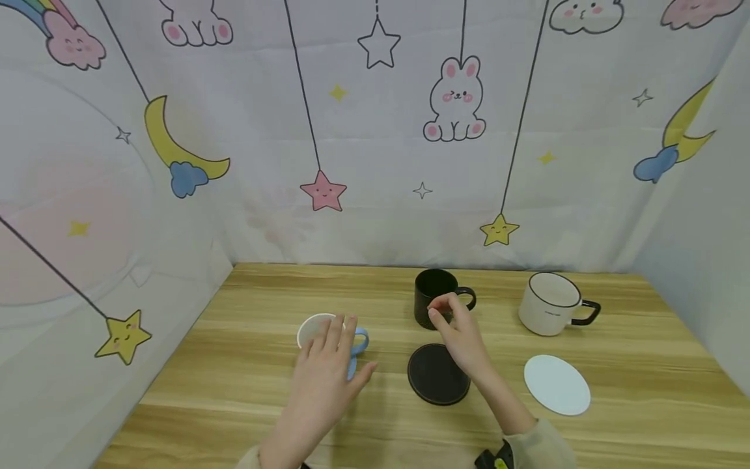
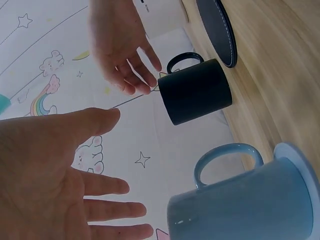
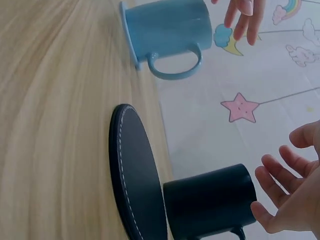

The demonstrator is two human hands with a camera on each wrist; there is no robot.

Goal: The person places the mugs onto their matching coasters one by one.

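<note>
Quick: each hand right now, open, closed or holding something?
Left hand: open, holding nothing, near the glossy light blue mug.
Right hand: open, fingers loosely bent, holding nothing, near the black cylindrical mug.

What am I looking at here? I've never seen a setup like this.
There is no robot, just a person's bare left hand and right hand. The widest picture comes from a camera on the head; the other two, turned sideways, from one on each wrist. On the wooden table stand a blue mug on a blue coaster, a black mug behind a black coaster, and a white mug behind a pale coaster. The left hand is above the blue mug, the right near the black one. Neither appears to hold anything.
</note>
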